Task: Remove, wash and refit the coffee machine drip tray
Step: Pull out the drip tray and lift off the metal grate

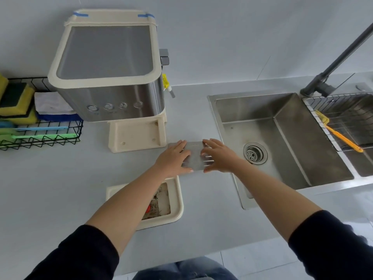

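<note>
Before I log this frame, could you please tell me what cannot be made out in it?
Head view only.
Drip tray: left forearm hides much of its inside.
Metal grate: left hand and right hand cover it; grip or mere touch unclear.
Coffee machine buttons: symbols too small.
Faucet: spout cut off by the right edge.

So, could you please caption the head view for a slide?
Left hand and right hand hold the slotted metal grate; dirty drip tray sits on the counter.
</note>
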Tool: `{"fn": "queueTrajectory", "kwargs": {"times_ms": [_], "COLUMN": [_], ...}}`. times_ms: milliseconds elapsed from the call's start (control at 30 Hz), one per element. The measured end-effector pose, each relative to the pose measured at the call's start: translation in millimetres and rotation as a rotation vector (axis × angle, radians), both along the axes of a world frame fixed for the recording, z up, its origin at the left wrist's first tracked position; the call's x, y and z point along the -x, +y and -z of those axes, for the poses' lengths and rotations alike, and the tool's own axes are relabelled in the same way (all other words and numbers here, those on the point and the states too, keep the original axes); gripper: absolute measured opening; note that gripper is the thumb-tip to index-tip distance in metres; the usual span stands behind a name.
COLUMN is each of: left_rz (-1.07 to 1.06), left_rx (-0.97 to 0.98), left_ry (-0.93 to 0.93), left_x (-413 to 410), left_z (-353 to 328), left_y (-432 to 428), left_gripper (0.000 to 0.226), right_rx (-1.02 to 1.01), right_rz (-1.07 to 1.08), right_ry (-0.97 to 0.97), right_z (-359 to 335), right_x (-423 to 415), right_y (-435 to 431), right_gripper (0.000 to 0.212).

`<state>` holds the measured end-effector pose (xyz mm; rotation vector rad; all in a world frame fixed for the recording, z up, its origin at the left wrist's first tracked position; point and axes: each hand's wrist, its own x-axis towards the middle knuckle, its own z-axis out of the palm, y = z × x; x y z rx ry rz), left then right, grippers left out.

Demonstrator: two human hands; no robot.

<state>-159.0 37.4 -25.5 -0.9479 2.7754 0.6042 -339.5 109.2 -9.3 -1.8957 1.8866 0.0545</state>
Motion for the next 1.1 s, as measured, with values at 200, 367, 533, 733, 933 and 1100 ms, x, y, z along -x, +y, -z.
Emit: {"fn": "queueTrajectory", "kwargs": {"times_ms": [200, 367, 533, 733, 933, 1100], "left_rz": [-0.07, -0.103, -0.109, -0.076, -0.205, -0.318], "left_rx": [-0.072, -0.126, -0.15, -0.075, -0.029, -0.028], "left_ry": [-0.009, 0.011, 0.0, -0.045, 0.085, 0.115], "left_x": [3, 5, 4, -3, -51, -112], "left_z": [10, 12, 10, 0, -20, -27], "left_y": [-1, -2, -1, 0, 10, 24], "left_gripper": [0.053, 0.042, 0.044, 0.065, 0.071, 0.077], "right_rx": [-0.029, -0.05, -0.093, -0.13, -0.076, -0.066], "right_rz": [-0.052, -0.051, -0.045, -0.009, -0.034, -0.04], "right_ry": [-0.024, -0.055, -0.043, -0.023, -0.136, -0.237], "right_z": [15, 21, 23, 16, 1, -2], "right_x": [3, 7, 5, -3, -34, -67], "right_y": [-7, -9, -8, -4, 9, 30], "right_gripper": [0.061, 0.06, 0.077, 0.094, 0.105, 0.111]}}
